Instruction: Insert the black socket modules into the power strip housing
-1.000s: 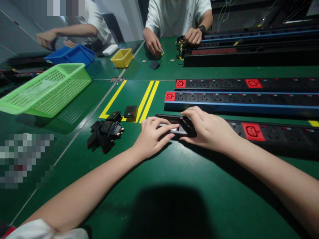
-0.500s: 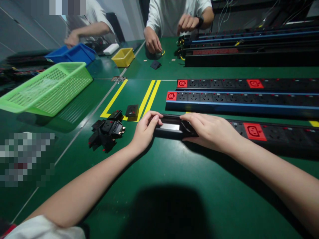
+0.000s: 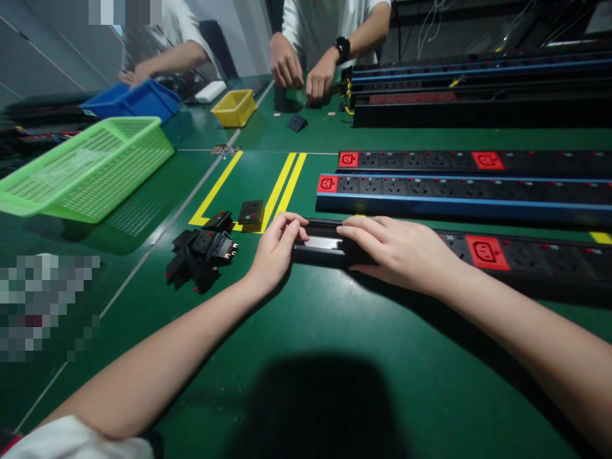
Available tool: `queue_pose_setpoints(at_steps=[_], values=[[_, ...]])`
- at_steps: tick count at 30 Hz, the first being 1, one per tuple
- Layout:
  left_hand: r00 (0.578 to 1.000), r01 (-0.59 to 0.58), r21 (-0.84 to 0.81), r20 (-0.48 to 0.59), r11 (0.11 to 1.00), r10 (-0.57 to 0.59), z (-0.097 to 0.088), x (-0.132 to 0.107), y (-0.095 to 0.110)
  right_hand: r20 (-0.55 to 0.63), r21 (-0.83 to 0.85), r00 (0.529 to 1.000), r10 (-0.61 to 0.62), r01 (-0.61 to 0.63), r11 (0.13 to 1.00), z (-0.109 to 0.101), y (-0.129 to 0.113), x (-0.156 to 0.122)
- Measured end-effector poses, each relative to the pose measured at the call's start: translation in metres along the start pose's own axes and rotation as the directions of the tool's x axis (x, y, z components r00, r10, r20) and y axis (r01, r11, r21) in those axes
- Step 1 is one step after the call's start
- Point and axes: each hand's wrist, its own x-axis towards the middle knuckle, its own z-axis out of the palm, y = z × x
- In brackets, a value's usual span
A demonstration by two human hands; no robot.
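The nearest power strip (image 3: pixel 535 261) lies lengthwise before me, a black channel with black sockets and a red socket. My left hand (image 3: pixel 277 252) is closed round its left end, with thumb and fingers on the rim. Between my hands the channel is bare of sockets, and its shiny floor (image 3: pixel 320 243) shows. My right hand (image 3: pixel 401 252) is bent over the strip farther right, fingers on top and thumb at the near side. What lies beneath its palm is hidden. Left of my left hand, loose black socket modules (image 3: pixel 201 252) lie in a pile, with a single module (image 3: pixel 251 212) beside them.
Behind lie a blue-edged power strip (image 3: pixel 454 197) and another black strip (image 3: pixel 421 159). More strips (image 3: pixel 478 115) are stacked at the far right. A green basket (image 3: pixel 90 166), a blue bin (image 3: pixel 153 102) and a yellow bin (image 3: pixel 234 108) stand left. Two co-workers' hands are busy across the table.
A tilted black piece under my right hand no longer shows; the fingers have shifted slightly left and lower over the strip. My left hand keeps its hold. The facing co-worker's hands have come together.
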Motion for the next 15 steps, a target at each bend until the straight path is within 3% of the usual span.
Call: queue_pose_setpoints(at_steps=[4,15], values=[[1.000,-0.003,0.006,0.013,1.000,0.003,-0.0003,-0.0004,0.0001,-0.023,-0.053,0.997,-0.069,0.068,0.996,0.0032,0.0017,-0.0013],[1.000,-0.016,0.018,0.027,1.000,0.015,-0.0002,-0.0004,0.0008,-0.021,-0.050,0.996,-0.092,0.091,0.995,0.0024,-0.0001,0.0024]])
